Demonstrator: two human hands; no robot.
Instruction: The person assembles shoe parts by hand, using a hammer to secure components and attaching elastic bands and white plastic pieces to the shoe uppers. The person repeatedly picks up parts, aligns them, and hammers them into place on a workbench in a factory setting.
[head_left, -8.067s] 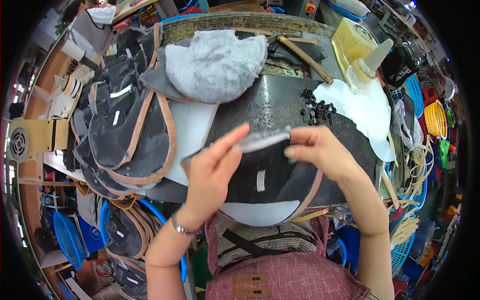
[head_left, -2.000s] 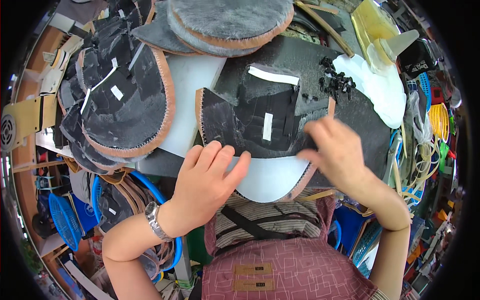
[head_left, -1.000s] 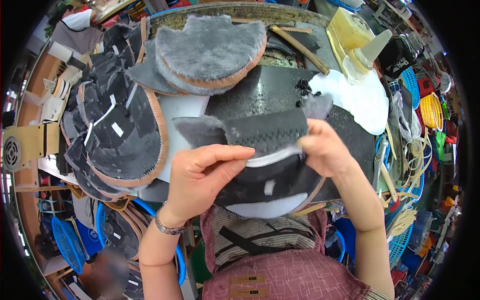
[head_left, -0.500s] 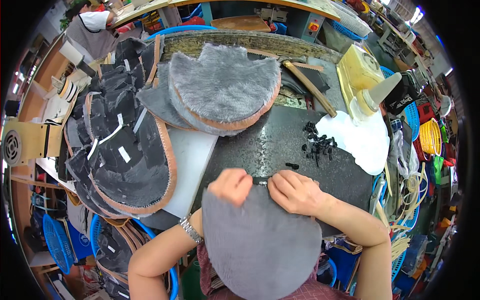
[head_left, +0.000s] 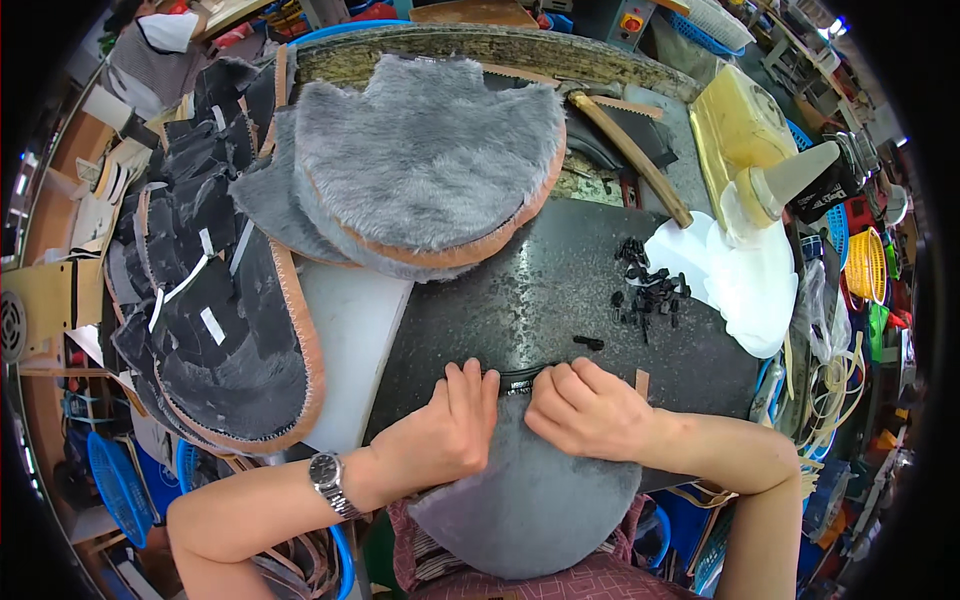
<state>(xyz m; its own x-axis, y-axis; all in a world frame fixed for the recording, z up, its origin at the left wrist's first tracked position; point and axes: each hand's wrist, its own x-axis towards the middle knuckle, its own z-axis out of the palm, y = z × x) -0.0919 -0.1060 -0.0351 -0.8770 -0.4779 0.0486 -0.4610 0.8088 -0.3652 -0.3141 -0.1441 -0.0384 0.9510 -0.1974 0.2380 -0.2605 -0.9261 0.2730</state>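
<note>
A rounded grey plush piece (head_left: pixel 540 510) lies partly over the near edge of the dark work board and partly over my lap. Along its far edge runs a black strip with a small printed label (head_left: pixel 518 386). My left hand (head_left: pixel 440 425) is closed on the left end of that edge, fingers pressed together. On the right end, my right hand (head_left: pixel 590 412) grips the edge with curled fingers. The label shows between the two hands. What lies under the fingertips is hidden. A single small black piece (head_left: pixel 588 342) rests just beyond my right hand.
Stacked grey plush pieces (head_left: pixel 430 160) with tan rims lie ahead. Dark lined pieces (head_left: pixel 230 350) pile up at left. On the right are small black parts (head_left: pixel 655 290), a wooden-handled hammer (head_left: pixel 635 165), a white sheet (head_left: pixel 745 285) and a yellowish container (head_left: pixel 745 120). A person (head_left: pixel 150 60) sits far left.
My left hand has swung from a fist over the plush piece to lying along its edge, its forearm lower and further left. The right hand keeps its grip. The whole view has shifted slightly.
</note>
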